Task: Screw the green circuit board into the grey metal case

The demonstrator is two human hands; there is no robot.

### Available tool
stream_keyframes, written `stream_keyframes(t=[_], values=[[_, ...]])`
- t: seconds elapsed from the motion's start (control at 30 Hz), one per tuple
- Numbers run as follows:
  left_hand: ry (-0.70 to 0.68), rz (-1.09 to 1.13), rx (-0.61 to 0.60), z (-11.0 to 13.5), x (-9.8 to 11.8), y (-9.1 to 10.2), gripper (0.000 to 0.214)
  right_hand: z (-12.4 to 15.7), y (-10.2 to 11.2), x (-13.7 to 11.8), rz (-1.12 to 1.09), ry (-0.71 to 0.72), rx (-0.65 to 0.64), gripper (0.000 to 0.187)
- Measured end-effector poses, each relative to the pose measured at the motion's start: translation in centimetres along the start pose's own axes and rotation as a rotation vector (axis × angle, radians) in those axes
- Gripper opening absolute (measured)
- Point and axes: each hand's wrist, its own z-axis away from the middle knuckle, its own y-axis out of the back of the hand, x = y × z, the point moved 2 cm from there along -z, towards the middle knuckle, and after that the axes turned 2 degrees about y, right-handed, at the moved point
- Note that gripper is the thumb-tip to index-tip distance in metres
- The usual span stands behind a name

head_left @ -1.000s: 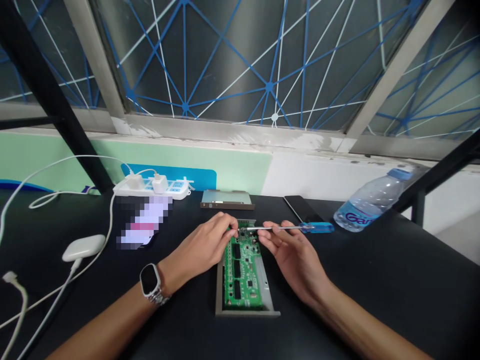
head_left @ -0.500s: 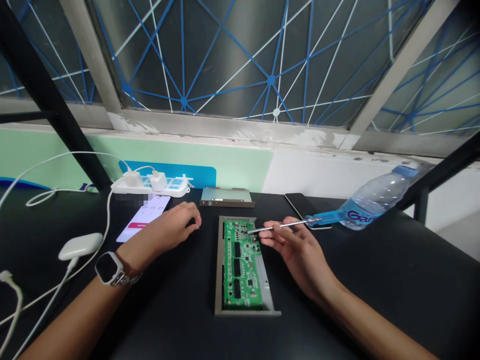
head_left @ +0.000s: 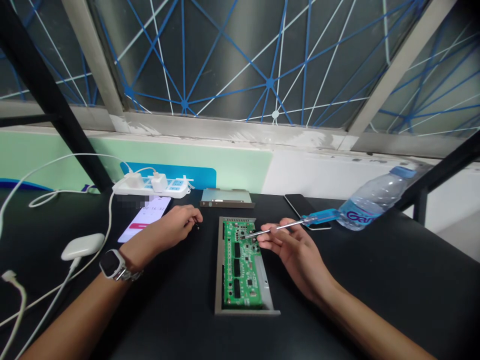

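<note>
A green circuit board lies in a grey metal tray in the middle of the black table. My right hand pinches the metal shaft of a blue-handled screwdriver, whose tip rests on the far end of the board. To the left of the tray my left hand rests on the table with its fingers curled together, a tiny dark part, perhaps a screw, at the fingertips. A watch is on that wrist.
A phone with a lit screen, a white power strip with plugs and white cables lie at the left. A grey metal cover and a dark phone sit behind the tray. A water bottle lies at the right.
My left hand has left the board's far end and moved left onto the table beside the lit phone. The screwdriver's handle has risen a little; its tip stays on the board.
</note>
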Motion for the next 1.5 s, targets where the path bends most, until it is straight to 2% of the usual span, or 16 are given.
stream_keyframes(t=[0.3,0.4,0.57,0.67,0.8,0.97,1.2,1.33,1.5], values=[[-0.017,0.102,-0.035,0.0,0.3,0.1,0.026,-0.1,0.1,-0.1,-0.005,-0.004,0.015,0.026],[-0.039,0.062,0.020,0.0,1.0,0.5,0.024,-0.1,0.1,-0.3,-0.003,-0.002,0.010,0.025],[-0.246,0.101,0.163,0.2,4.9,0.1,0.025,-0.3,0.0,-0.6,0.040,0.045,-0.015,0.027],[-0.331,0.082,0.128,0.6,7.4,-1.3,0.027,-0.5,0.1,-0.7,0.092,0.088,-0.047,0.028],[-0.315,-0.017,0.085,1.0,8.3,-2.8,0.039,-1.0,0.1,-0.9,0.182,0.143,-0.110,0.024],[-0.266,-0.130,0.085,1.0,8.1,-3.2,0.054,-2.5,-0.4,-2.3,0.361,0.224,-0.190,0.024],[-0.200,-0.289,0.114,1.2,9.0,-3.3,0.051,-6.2,-3.5,-4.4,0.799,0.349,-0.320,0.026],[-0.171,-0.342,0.122,1.4,9.2,-3.3,0.049,-7.4,-5.1,-3.8,0.918,0.425,-0.335,0.030],[-0.134,-0.368,0.147,1.4,9.3,-3.2,0.045,-7.6,-5.2,-2.5,0.995,0.485,-0.313,0.028]])
